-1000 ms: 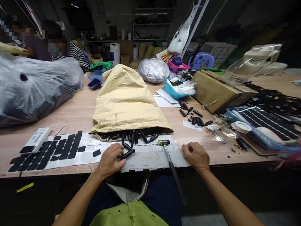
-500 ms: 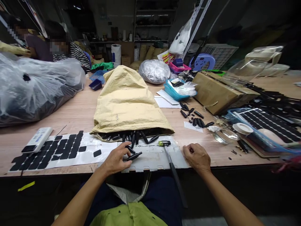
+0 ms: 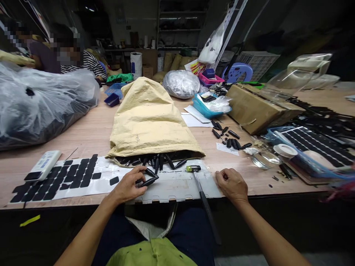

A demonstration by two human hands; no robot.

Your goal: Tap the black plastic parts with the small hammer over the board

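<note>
Short black plastic piece [image 3: 149, 181] pinched at the tips of the left hand [image 3: 128, 187], fingers [image 3: 138, 170] closed lightly round it, a second like piece touching just behind. Held low over a white notched sheet [image 3: 177, 186] lying along the front edge of the desk [image 3: 94, 133], near the middle of that edge.

Just beyond the fingertips, a heap of black pieces [image 3: 159, 162] spilling from the mouth of a yellow woven sack [image 3: 149, 114] slumped on its side toward the middle of the desk. Just right of the heap, a small hammer [image 3: 193, 168] with a yellow-green head on the white sheet, its dark handle jutting out past the front edge. Right hand [image 3: 232, 184] beside it, curled into a loose fist, knuckles on the desk, nothing seen inside.

Toward the left end of the front edge, a sheet of black pads [image 3: 66, 177] with a white handset [image 3: 43, 165] on its corner; behind these, a bulging clear plastic bag [image 3: 41, 103]. On the right side, scattered black pieces [image 3: 231, 141], a cardboard box [image 3: 255, 107] and a solar panel [image 3: 313, 144]. Two people seated at the far left corner.

Likely trouble: so light a pinch so near the front edge, hence a dropped piece rolling off into the lap. Also an overhanging hammer handle within reach of the right forearm, easily nudged and tipped off the desk.
</note>
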